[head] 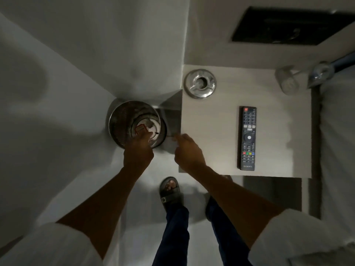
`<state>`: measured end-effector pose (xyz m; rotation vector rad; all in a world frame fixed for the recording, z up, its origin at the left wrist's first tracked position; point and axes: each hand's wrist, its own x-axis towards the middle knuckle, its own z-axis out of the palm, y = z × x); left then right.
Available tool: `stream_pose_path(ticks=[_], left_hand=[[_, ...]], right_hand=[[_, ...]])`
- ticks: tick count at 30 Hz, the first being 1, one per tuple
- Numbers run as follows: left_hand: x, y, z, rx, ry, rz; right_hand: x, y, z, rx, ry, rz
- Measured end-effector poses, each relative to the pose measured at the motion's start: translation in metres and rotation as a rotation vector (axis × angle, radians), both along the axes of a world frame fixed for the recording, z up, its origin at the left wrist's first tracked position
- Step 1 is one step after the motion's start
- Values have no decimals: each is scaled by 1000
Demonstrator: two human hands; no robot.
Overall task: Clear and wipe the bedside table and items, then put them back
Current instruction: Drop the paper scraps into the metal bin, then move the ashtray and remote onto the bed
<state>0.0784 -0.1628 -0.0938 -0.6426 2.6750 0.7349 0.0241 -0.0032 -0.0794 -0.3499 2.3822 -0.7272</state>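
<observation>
Left hand reaches over the bin, its grip unclear; right hand pinches something pale beside the table, where ashtray and remote lie.

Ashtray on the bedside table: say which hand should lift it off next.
Right, probably. The right hand hovers at the table's near-left edge, on the ashtray's side. The left hand is reaching over the bin on the floor, farther away.
</observation>
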Motion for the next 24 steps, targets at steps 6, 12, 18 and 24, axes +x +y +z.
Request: stream_pose_path(ticks=[6, 12, 18, 24], left_hand=[[-72, 45, 38, -101, 373, -339], [-146, 86, 34, -216, 164, -537], [-220, 99, 18, -128, 12, -289], [-218, 104, 9, -69, -99, -330]], right_hand=[[-24, 104, 32, 122, 217, -376], [-33, 172, 29, 355, -59, -463], [-35, 173, 11, 389, -45, -352], [-31, 195, 9, 420, -103, -302]])
